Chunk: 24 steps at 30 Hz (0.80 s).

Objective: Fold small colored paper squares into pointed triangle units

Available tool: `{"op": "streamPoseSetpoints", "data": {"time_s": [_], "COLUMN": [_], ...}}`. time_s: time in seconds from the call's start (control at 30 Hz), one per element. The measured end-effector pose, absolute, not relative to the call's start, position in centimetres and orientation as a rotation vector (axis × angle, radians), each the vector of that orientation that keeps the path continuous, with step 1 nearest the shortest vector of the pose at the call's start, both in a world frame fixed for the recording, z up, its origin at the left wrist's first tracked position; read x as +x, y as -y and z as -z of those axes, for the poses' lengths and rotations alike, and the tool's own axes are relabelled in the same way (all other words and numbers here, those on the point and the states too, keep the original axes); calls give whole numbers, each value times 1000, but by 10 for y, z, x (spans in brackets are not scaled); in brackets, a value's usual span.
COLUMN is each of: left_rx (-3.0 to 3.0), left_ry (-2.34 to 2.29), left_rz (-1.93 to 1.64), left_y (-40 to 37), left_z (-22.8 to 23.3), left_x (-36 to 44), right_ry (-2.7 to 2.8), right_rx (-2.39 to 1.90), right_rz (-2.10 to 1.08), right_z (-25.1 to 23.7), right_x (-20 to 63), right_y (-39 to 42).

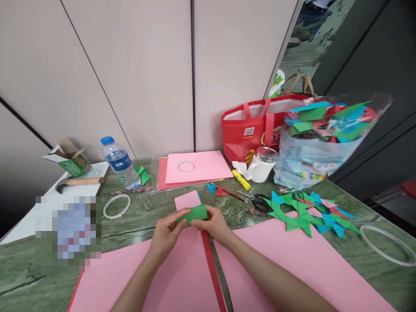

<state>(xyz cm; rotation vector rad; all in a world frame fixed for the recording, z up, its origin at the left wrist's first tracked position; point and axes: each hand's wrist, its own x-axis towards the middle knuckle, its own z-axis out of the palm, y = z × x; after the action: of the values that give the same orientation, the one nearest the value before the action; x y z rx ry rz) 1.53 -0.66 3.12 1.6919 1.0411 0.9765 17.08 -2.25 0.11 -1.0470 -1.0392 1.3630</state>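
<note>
While left hand (167, 232) and right hand (216, 224) pinch unfinished-looking rectangular green paper (196, 214) mid-frame, a spiky green-paper ring (295, 223), right, looks done.

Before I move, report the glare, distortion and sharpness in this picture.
Head view throughout: glare on the glossy green marbled tabletop; the clear, blue-capped plastic bottle leans, probably from wide-angle distortion; a pixelated patch hides detail at left; the rectangular green paper looks fairly sharp.

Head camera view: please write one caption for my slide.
Left hand and right hand hold green paper near pink sheets on a green marbled table.
</note>
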Motion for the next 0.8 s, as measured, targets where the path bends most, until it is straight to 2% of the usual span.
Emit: {"op": "streamPoseSetpoints", "data": {"time_s": [0.8], "left_rx": [1324], "left_ry": [-1062], "left_rz": [-944], "left_y": [1], "left_z": [-30], "left_x": [9], "right_ry": [845], "right_rx": [-939], "right_rz": [-1398], "right_z": [6], "right_x": [173], "right_y": [18]}}
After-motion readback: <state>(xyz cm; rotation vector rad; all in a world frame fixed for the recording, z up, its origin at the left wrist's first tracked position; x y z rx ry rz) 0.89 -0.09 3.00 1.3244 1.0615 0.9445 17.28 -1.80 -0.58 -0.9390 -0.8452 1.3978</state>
